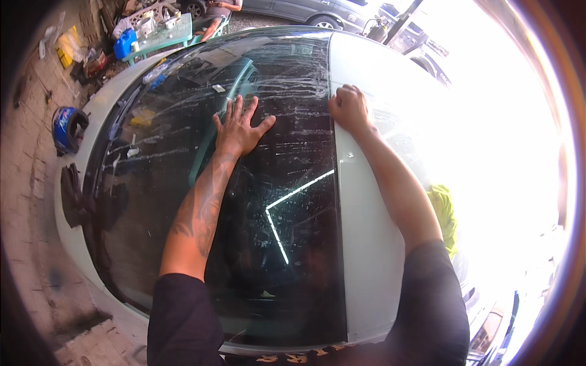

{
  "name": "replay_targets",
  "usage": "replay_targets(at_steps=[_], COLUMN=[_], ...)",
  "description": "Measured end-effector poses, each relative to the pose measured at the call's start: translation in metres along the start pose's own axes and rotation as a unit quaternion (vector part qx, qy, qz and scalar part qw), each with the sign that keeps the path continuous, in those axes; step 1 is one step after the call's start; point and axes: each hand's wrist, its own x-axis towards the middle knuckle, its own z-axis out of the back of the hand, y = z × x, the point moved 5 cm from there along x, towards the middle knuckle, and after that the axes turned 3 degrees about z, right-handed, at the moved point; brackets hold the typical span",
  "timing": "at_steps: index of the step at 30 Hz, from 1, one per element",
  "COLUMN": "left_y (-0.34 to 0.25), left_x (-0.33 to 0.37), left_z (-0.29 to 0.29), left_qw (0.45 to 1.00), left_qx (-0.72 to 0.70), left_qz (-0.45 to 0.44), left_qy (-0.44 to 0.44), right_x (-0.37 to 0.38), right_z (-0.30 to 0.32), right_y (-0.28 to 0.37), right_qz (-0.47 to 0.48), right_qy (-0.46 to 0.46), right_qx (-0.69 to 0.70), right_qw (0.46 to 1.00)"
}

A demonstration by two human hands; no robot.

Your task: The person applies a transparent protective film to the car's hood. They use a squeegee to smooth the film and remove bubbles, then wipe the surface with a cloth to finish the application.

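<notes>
And here's the dark windshield [293, 152], smooth, curved, streaked white, long axis running straight away from the person, near edge partly hidden behind dark sleeves [183, 317]. Left hand [240, 129]: palm down on glass, fingers spread! Right hand [352, 111]: fingers curled closed at the glossy white roof's [369, 244] edge, any grip hidden. Far right, washed out.

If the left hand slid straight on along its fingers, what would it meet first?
More of the streaked windshield, it seems. I see nothing clearly standing on it ahead of the left hand; whether the teal strip near its path is only a reflection is unclear.
</notes>
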Motion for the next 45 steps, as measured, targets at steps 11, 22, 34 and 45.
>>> replay_targets(at_steps=[11, 22, 34, 45], left_y=[0.045, 0.054, 0.027, 0.014], left_x=[0.02, 0.023, 0.02, 0.018], left_z=[0.015, 0.012, 0.001, 0.0], left_qw=[0.998, 0.998, 0.999, 0.999], left_qx=[0.023, 0.037, 0.026, 0.034], left_qz=[0.036, 0.04, 0.021, 0.003], left_qy=[-0.043, -0.039, -0.022, -0.029], right_x=[-0.046, -0.052, -0.005, 0.056], right_z=[0.028, 0.039, 0.012, -0.017], right_y=[0.073, 0.086, 0.036, -0.01], right_qz=[0.04, 0.041, 0.038, -0.128], right_qy=[0.079, 0.077, 0.053, 0.132], right_qx=[0.018, 0.049, -0.015, -0.093], right_qw=[0.996, 0.995, 0.998, 0.979])
